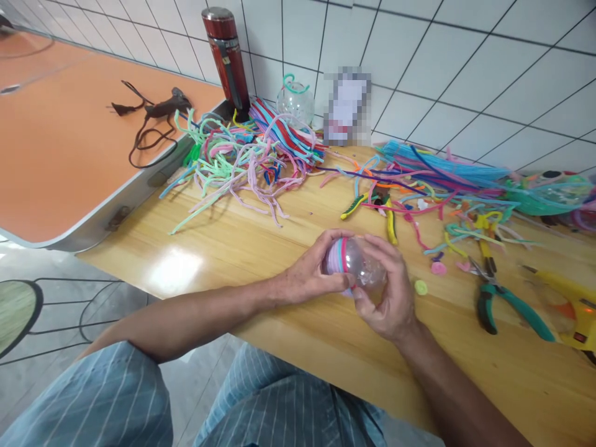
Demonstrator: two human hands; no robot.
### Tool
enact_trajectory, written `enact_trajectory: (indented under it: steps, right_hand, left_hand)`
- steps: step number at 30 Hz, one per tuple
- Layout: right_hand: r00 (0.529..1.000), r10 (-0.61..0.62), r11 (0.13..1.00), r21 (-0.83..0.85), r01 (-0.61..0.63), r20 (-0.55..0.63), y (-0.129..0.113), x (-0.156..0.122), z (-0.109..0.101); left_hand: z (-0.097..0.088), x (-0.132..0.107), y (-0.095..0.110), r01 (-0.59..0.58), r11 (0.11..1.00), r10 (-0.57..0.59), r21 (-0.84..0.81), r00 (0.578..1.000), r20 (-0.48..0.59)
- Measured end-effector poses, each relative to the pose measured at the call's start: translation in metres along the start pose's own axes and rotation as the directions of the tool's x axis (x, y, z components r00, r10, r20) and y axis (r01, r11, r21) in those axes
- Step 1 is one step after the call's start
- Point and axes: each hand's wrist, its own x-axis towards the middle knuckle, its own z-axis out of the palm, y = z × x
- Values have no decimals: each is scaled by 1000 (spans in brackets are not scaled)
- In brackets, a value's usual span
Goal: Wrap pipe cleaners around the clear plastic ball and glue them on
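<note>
Both my hands are wrapped round a clear plastic ball just above the wooden table. Pink, blue and red fuzzy wire strips are wound over the ball's left part. My left hand cups that wrapped side with its fingers closed on it. My right hand grips the ball's right side, thumb pressed near the lower edge. Part of the ball is hidden by my fingers.
Heaps of coloured fuzzy wire cover the far table. Green-handled pliers, a yellow glue gun, yellow-handled cutters, a second clear ball and a red flask lie about. An orange table with a black glue gun adjoins left.
</note>
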Motion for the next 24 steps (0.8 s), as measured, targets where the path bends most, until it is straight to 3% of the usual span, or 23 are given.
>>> enact_trajectory:
  steps: [5,16,24]
  right_hand:
    - [997,70,996,56,-71,15,0,-3,2]
    - [989,146,982,119,-145,-4,2,-4,6]
    - [994,107,992,67,-105,-30,-1,-5,8]
  left_hand:
    - [1,-1,3,15,999,-14,52,1000,-23]
    - [4,0,5,30,1000,-31,-5,998,-47]
    - [2,8,12,186,945,-202,-268,979,-33]
